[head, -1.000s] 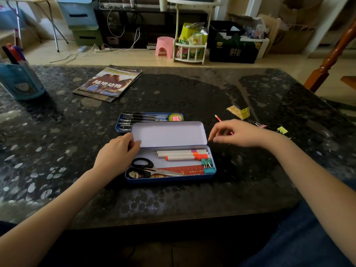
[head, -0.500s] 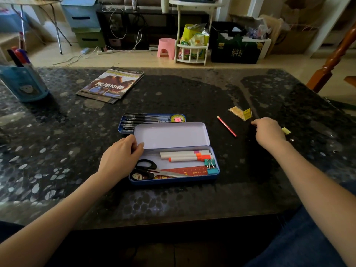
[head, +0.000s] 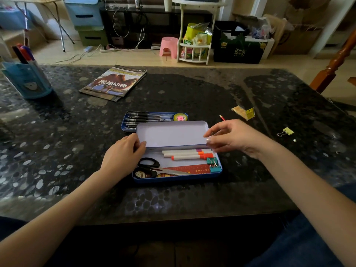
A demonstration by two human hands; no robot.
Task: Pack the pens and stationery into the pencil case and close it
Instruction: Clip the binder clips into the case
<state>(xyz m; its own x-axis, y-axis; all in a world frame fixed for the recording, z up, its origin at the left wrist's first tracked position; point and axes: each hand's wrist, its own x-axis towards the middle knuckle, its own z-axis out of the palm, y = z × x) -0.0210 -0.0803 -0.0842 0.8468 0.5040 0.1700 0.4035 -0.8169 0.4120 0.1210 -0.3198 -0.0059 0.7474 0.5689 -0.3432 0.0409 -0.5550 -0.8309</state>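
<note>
A blue tin pencil case [head: 177, 179] lies open near the table's front edge, its pale lid [head: 171, 133] raised. It holds white markers [head: 188, 154], black scissors [head: 149, 163], a red ruler [head: 185, 169] and teal binder clips [head: 212, 163]. My left hand [head: 123, 157] grips the lid's left end, thumb on the inside. My right hand [head: 237, 138] hovers at the lid's right end, fingertips pinching a small binder clip; only its wire shows. A red pencil [head: 222, 117] and a yellow binder clip [head: 287, 131] lie on the table to the right.
Just behind the lid sits a blue tray [head: 125, 125] of black pens with a tape roll [head: 180, 117]. A yellow packet [head: 243, 111] lies far right, a magazine [head: 113, 82] at the back, and a blue pen holder [head: 27, 79] far left.
My right hand reached right to the small clips, then came back to the lid's right end with a clip. The pink clip is gone from the table. My left hand stayed put.
</note>
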